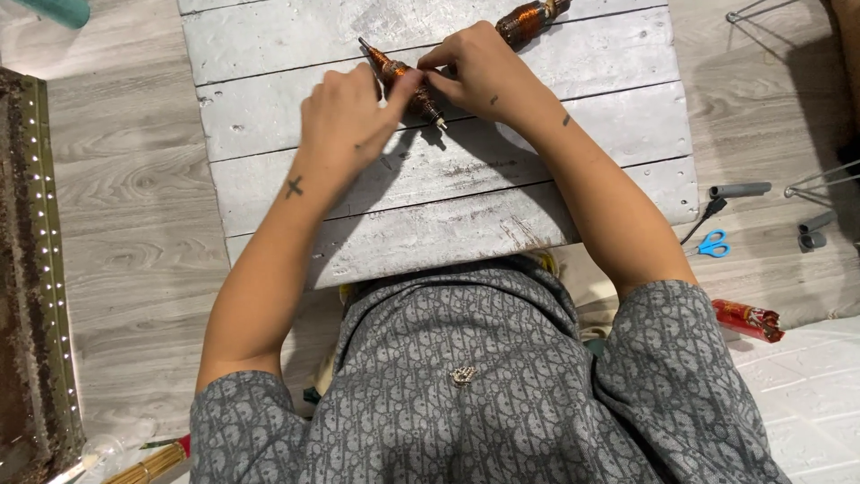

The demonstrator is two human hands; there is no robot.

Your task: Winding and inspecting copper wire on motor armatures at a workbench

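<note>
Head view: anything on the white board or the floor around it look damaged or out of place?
The white plank board is scuffed, paint worn near its front edge. Blue-handled scissors and a red wrapper lie loose on the floor. Both hands grip a small orange-brown cone.

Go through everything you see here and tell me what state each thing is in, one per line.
Left hand: pinching the cone.
Right hand: gripping the cone near its thin tip.
Cone: orange-brown, lying slanted on the board, held by both hands.
Second cone: lying untouched at the board's far edge.
Board: grey planks, worn and scuffed.
Scissors: blue-handled, flat on the floor.
Red packet: lying on the floor.
</note>
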